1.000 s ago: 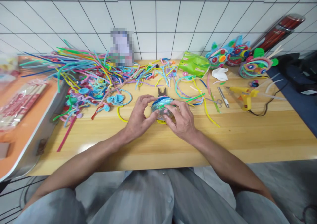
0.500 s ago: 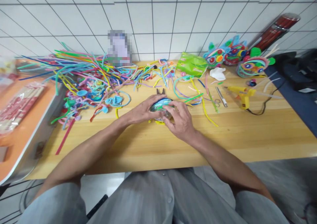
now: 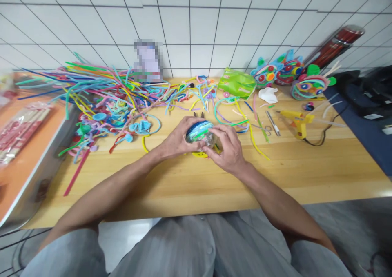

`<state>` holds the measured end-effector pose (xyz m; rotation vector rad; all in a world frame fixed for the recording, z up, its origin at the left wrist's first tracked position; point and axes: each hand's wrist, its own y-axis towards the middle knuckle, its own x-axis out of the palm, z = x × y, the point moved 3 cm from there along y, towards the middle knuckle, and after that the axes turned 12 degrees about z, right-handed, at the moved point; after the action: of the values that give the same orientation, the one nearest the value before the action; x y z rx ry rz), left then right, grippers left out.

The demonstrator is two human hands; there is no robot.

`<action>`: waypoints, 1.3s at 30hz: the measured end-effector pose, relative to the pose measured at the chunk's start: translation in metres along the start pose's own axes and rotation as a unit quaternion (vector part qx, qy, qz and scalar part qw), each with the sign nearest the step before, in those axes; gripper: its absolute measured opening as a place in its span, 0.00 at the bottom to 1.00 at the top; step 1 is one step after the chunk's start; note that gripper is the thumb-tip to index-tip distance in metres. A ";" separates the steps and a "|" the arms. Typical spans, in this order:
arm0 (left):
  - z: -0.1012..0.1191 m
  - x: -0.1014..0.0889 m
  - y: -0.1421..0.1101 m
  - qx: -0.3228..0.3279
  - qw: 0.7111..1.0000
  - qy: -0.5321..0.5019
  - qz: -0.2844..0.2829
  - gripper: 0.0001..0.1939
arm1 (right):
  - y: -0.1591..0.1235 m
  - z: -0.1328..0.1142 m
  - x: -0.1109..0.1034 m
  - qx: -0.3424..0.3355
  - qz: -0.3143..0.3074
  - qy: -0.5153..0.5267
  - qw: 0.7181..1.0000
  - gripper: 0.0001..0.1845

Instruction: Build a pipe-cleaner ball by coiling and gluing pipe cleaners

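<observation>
Between my two hands is a small rounded clear plastic piece (image 3: 200, 132) with blue, light-blue and green pipe cleaner strips across its top. My left hand (image 3: 180, 140) is closed around its left side, the thumb along the near edge. My right hand (image 3: 228, 148) grips its right side with thumb and fingertips. Just beyond it, the dark tips of a tool (image 3: 199, 114) like pliers poke out; the rest is hidden. A yellow pipe cleaner coil (image 3: 200, 155) lies beneath the piece, partly covered.
A heap of pipe cleaners (image 3: 107, 89) spreads over the back left. To the right lie a green packet (image 3: 237, 83), a utility knife (image 3: 273, 123), small scissors (image 3: 267, 129) and a yellow glue gun (image 3: 297, 122). Decorated animal heads (image 3: 310, 85) and a red flask (image 3: 337, 46) stand behind.
My right fingers have drawn back slightly to the right from the top of the piece, so more of its green and blue strips shows. The left hand keeps its hold.
</observation>
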<state>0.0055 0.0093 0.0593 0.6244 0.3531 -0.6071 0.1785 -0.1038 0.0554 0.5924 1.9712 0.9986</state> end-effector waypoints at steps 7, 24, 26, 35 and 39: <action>-0.006 0.011 -0.017 -0.022 0.997 -0.060 0.046 0.35 | 0.002 0.003 0.001 -0.038 -0.009 0.026 0.999 0.29; 0.003 0.002 -0.001 -0.051 0.997 -0.042 -0.042 0.29 | 0.004 0.011 -0.002 0.045 -0.023 0.087 0.995 0.15; 0.004 0.003 -0.004 -0.034 0.997 -0.053 -0.033 0.28 | 0.004 0.014 -0.002 0.082 -0.020 0.085 0.993 0.10; 0.002 0.003 -0.010 -0.007 0.996 -0.076 -0.043 0.27 | 0.008 0.015 0.000 0.131 -0.002 0.104 0.986 0.02; 0.000 0.004 -0.012 0.004 0.996 -0.074 -0.048 0.28 | 0.011 0.015 -0.001 0.133 0.001 0.095 0.987 0.02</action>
<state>0.0015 -0.0001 0.0522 0.5692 0.2428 -0.7426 0.1923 -0.0920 0.0599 0.6634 2.2954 0.8230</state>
